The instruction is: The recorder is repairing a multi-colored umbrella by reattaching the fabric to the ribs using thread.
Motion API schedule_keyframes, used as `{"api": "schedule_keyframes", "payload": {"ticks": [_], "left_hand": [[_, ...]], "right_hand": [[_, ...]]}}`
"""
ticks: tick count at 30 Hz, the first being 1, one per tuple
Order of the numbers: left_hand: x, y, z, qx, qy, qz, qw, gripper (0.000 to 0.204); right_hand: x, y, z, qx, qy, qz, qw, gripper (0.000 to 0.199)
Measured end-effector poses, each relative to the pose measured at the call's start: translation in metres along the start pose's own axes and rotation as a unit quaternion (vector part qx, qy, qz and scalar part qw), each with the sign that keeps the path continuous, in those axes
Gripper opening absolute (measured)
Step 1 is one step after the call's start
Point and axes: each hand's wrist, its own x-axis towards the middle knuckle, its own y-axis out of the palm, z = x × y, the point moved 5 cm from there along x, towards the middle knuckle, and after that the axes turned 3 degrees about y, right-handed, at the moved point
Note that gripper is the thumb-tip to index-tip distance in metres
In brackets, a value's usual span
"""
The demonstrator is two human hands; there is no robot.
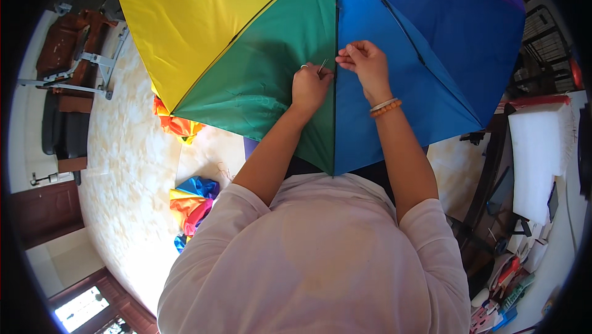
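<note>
An opened umbrella [246, 72] in rainbow colours spreads across my lap, its inner side with dark ribs [421, 57] toward me. My left hand [310, 89] is closed over the green panel, close to the rib between green and blue. A thin, shiny needle-like piece [323, 65] sticks up from its fingers. Just right of that rib, my right hand [365, 68] is raised over the blue panel, thumb and fingertips pinched together. Whatever lies in that pinch, perhaps a thread, is too fine to make out. A beaded bracelet [386, 107] circles my right wrist.
Bunched rainbow cloth lies on the pale floor [123, 167] at my left, as one heap [196, 201] and another bundle [179, 126] under the umbrella's edge. Exercise equipment [105, 63] stands at far left. On the right, a cluttered table [493, 198] holds a white block-shaped thing [535, 155].
</note>
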Motion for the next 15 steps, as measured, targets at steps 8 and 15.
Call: {"api": "schedule_keyframes", "payload": {"ticks": [8, 15], "left_hand": [[0.0, 0.004, -0.01, 0.089, 0.05, -0.046, 0.994, 0.011], [-0.002, 0.005, -0.005, 0.085, 0.063, -0.021, 0.994, 0.017]], "right_hand": [[0.001, 0.008, 0.008, 0.173, 0.002, 0.017, 0.985, 0.019], [0.004, 0.04, 0.043, 0.105, -0.025, 0.117, 0.987, 0.021]]}}
